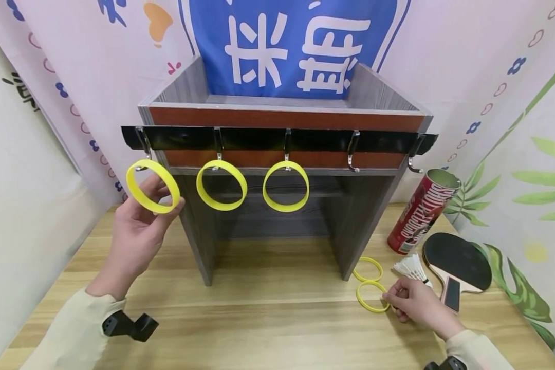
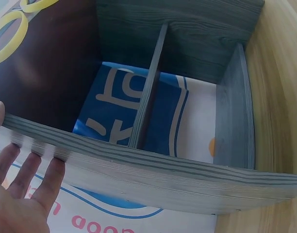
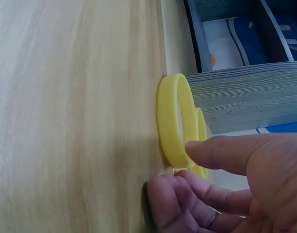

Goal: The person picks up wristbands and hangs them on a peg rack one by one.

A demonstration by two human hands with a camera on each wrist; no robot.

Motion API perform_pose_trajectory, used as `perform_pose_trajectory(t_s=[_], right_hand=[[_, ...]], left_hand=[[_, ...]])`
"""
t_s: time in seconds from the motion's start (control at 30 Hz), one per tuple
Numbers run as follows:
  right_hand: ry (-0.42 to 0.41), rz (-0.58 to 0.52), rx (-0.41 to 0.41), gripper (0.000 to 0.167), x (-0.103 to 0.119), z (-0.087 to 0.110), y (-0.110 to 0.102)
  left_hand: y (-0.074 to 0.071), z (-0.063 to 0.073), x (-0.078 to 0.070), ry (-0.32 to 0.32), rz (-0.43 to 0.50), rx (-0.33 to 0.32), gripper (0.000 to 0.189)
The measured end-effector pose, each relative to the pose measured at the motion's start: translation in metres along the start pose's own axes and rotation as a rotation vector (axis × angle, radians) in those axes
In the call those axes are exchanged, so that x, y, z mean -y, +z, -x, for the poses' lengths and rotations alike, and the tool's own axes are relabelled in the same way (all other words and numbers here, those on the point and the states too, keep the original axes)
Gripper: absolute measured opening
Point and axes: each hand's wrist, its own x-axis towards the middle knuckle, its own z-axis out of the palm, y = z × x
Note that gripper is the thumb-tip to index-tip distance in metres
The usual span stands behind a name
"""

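Note:
Three yellow wristbands hang on the left hooks of a black strip (image 1: 254, 139) across a grey wooden shelf unit (image 1: 372, 205). My left hand (image 1: 136, 226) is behind the leftmost wristband (image 1: 162, 208), its fingers seen through the loop. In the left wrist view its fairly straight fingers (image 2: 51, 179) press the unit's outer side panel, thumb near the front edge. My right hand (image 1: 418, 300) pinches the rim of the nearer of two yellow wristbands (image 3: 168, 121) on the table, between thumb and index finger. The farther wristband (image 1: 368, 258) lies right behind it.
Two bare hooks (image 1: 353, 154) are at the strip's right. Right of the unit stand a red snack tube (image 1: 418, 210), a shuttlecock (image 1: 409, 266) and a black table tennis bat (image 1: 458, 259) lying on the wooden table (image 1: 259, 324). Printed cloth hangs behind.

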Motion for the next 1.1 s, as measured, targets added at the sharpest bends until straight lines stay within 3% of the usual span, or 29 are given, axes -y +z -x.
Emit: perform_pose_trajectory(t_s=[0.5, 0.7, 0.9, 1.1], right_hand=[[-0.001, 0.0, -0.033, 0.007, 0.0, 0.001, 0.001], [-0.037, 0.038, -0.05, 0.006, -0.002, 0.005, -0.004], [-0.072, -0.047, -0.051, 0.012, -0.007, 0.006, -0.008], [-0.07, -0.175, 0.036, 0.025, -0.014, 0.007, -0.012]], left_hand=[[0.0, 0.001, -0.002, 0.006, -0.033, 0.01, 0.049], [0.0, 0.0, -0.004, 0.006, -0.058, 0.021, 0.05], [0.0, 0.001, -0.004, 0.009, -0.057, 0.019, 0.051], [-0.001, 0.001, -0.003, 0.012, -0.042, 0.022, 0.052]])
